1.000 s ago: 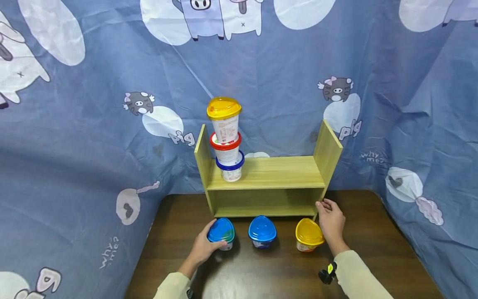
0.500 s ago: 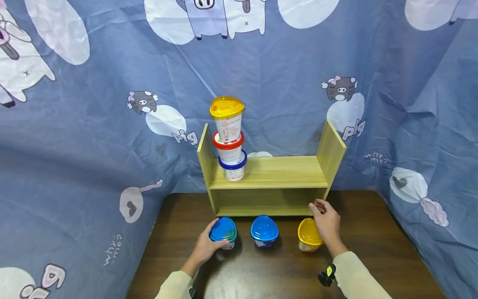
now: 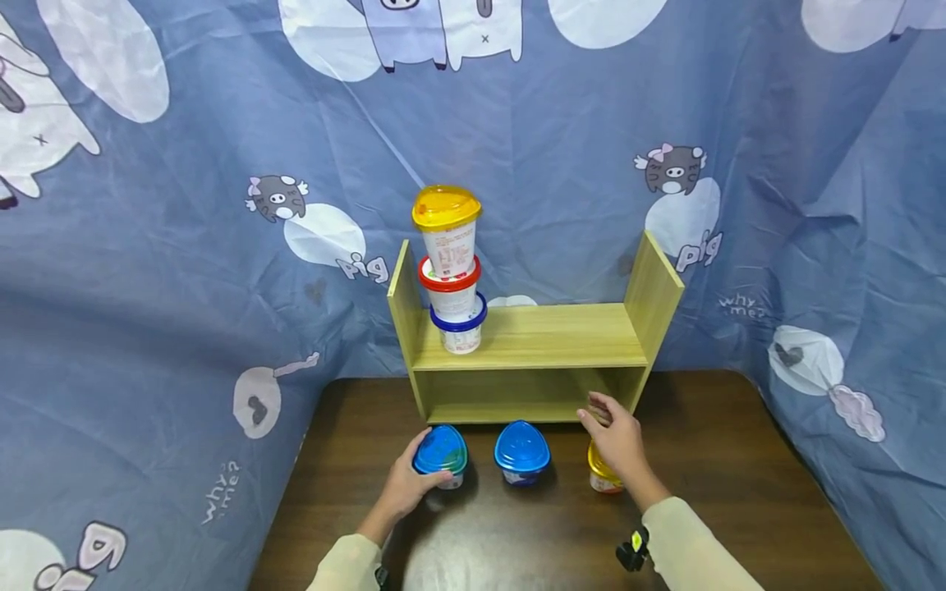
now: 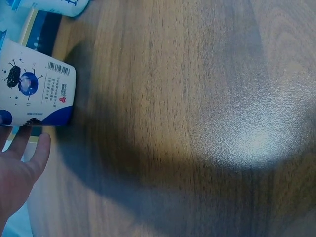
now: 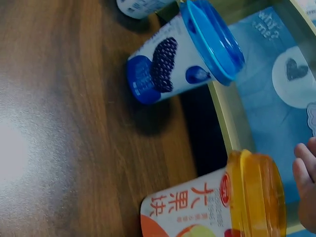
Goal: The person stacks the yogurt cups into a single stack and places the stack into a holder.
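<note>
My left hand (image 3: 402, 486) grips a yogurt cup with a blue-green lid (image 3: 441, 450), thumb at its front and fingers along its left side; the cup sits on the table. In the left wrist view, that white cup (image 4: 37, 89) shows berry pictures beside my thumb. Over the yellow-lidded yogurt cup (image 3: 604, 478), my right hand (image 3: 621, 439) hovers with loosely bent fingers and holds nothing, hiding much of the lid. The right wrist view has its fingers (image 5: 303, 170) just past the yellow lid (image 5: 259, 197). Between the hands stands a blue-lidded yogurt cup (image 3: 521, 450).
Behind the cups stands a two-level wooden shelf (image 3: 554, 336). On its upper board, at the left, three tubs are stacked: a yellow-lidded one (image 3: 447, 234) on top, a red-lidded one (image 3: 451, 291) and a blue-rimmed one (image 3: 461, 335). A patterned blue cloth (image 3: 517, 148) hangs behind.
My right hand has moved left from beside the shelf's right end to over the yellow-lidded yogurt cup. My left hand stays on its cup, and the cups have not moved.
</note>
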Available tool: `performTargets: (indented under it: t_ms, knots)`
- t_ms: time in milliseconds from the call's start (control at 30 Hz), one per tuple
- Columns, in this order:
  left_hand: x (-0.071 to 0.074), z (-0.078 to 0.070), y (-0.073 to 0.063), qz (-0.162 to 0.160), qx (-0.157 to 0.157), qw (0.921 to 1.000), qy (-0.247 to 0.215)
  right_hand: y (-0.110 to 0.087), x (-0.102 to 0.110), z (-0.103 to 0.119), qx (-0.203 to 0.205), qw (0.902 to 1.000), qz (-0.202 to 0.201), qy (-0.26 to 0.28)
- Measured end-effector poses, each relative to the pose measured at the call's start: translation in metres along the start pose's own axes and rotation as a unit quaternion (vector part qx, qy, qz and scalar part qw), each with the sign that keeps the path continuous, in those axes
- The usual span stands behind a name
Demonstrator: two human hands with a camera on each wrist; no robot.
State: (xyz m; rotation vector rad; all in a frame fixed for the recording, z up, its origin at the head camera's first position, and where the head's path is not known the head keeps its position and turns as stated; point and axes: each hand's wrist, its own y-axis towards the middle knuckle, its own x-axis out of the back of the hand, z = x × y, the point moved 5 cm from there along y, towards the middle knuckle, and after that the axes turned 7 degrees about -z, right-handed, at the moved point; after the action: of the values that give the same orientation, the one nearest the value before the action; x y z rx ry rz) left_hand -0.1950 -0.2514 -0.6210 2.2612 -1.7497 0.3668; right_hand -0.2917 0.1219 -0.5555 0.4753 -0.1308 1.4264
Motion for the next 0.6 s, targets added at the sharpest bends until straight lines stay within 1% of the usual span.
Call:
performTargets:
  t_ms: [100, 200, 300, 367, 500, 600]
  knots:
    - [-0.002, 0.001, 0.000, 0.001, -0.001, 1.0000, 0.001, -0.005, -0.006, 0.001, 0.004, 0.9996, 0.027, 0.012]
    - [-0.005, 0.001, -0.001, -0.002, 0.000, 1.0000, 0.003, -0.009, -0.011, 0.003, 0.006, 0.9988, 0.046, 0.015]
    - [-0.006, 0.000, -0.002, -0.004, 0.000, 1.0000, 0.003, -0.014, -0.016, 0.007, 0.000, 0.9975, 0.069, 0.016]
    - [-0.007, -0.001, -0.002, -0.005, 0.002, 1.0000, 0.000, -0.016, -0.020, 0.010, -0.011, 0.9959, 0.088, 0.017]
    - [-0.006, 0.000, -0.002, -0.011, 0.006, 0.9998, -0.013, -0.019, -0.029, 0.015, -0.018, 0.9924, 0.121, 0.013]
    - [-0.004, 0.001, 0.000, -0.011, 0.009, 0.9999, -0.009, -0.019, -0.037, 0.020, -0.018, 0.9904, 0.135, 0.022]
